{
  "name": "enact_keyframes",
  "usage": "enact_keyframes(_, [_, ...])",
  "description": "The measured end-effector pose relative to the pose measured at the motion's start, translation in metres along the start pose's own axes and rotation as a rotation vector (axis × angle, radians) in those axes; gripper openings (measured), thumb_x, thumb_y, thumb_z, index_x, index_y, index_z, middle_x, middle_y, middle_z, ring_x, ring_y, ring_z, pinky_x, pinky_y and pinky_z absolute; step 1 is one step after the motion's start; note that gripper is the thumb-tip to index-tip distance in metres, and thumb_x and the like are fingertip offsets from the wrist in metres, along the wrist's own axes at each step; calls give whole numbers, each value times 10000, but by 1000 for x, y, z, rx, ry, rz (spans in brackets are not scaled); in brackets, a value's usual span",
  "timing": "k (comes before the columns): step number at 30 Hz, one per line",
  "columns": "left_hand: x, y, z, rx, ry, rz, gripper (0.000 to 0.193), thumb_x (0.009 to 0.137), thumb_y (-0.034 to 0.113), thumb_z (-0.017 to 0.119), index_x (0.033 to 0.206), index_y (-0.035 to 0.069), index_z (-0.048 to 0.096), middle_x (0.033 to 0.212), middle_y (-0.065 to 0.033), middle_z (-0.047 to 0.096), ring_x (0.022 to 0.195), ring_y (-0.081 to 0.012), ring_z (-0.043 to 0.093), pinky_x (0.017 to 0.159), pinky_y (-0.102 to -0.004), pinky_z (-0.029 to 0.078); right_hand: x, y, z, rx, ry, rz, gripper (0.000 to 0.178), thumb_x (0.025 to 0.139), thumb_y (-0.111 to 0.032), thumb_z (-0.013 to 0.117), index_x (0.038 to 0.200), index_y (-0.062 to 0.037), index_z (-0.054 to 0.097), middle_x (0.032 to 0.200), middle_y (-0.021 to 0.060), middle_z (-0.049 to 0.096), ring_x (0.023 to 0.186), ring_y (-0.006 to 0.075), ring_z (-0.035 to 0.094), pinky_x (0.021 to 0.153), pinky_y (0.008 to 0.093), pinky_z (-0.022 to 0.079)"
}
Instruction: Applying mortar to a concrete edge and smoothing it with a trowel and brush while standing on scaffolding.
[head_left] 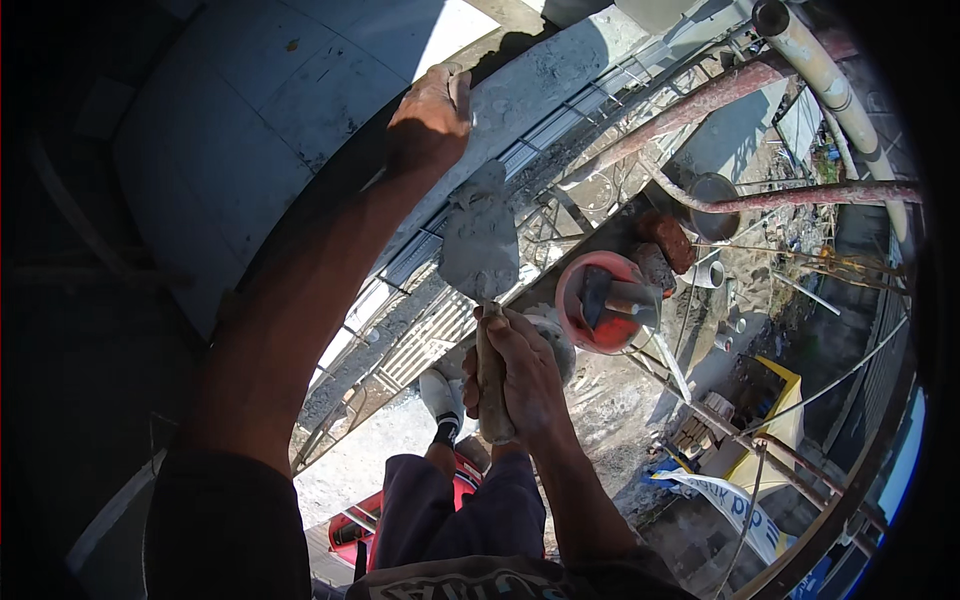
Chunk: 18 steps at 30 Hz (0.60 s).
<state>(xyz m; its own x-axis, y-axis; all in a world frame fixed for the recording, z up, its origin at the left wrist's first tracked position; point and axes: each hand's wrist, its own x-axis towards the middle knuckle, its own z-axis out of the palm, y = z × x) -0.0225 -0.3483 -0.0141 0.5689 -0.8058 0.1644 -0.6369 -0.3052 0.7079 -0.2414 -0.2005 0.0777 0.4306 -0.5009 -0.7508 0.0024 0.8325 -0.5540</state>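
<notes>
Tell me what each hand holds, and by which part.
The right hand grips a mortar-laden trowel by its handle. The left hand holds nothing; it rests on the concrete ledge.

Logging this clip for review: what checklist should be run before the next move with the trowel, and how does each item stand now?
1. Right hand closed around trowel handle: ok.
2. Mortar on the blade: ok, blade is coated.
3. Left hand braced on the wall edge: ok, fingers over the edge.
4. Red bowl close to the right hand: ok, it sits beside it on the scaffold.
5. Footing: cannot tell; one shoe shows, its support is unclear.
6. Ground below free of people: cannot tell.
</notes>
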Motion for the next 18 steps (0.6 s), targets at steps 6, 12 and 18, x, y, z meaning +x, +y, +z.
enact_keyframes(6, [1,-9,8,-57,111,212,318,1000,356,493,1101,84,623,1021,-200,678,981,-413,630,857,-487,497,0,37,28,-20,96,5,326,1010,-383,497,1079,-65,506,745,71,581,504,150,604,431,296,504])
enact_keyframes(12, [1,-3,6,-38,109,174,320,997,349,495,1092,72,625,977,-186,694,942,-419,642,824,-501,497,2,64,46,42,114,35,333,1007,-379,485,1145,-77,467,789,64,572,531,150,610,446,297,515])
enact_keyframes(18, [0,1,0,-93,-6,86,385,1003,383,455,1167,66,600,1095,-241,657,1052,-455,602,899,-496,472,1,90,62,54,79,23,366,1024,-317,452,1268,-46,419,840,80,569,584,160,617,524,307,539])
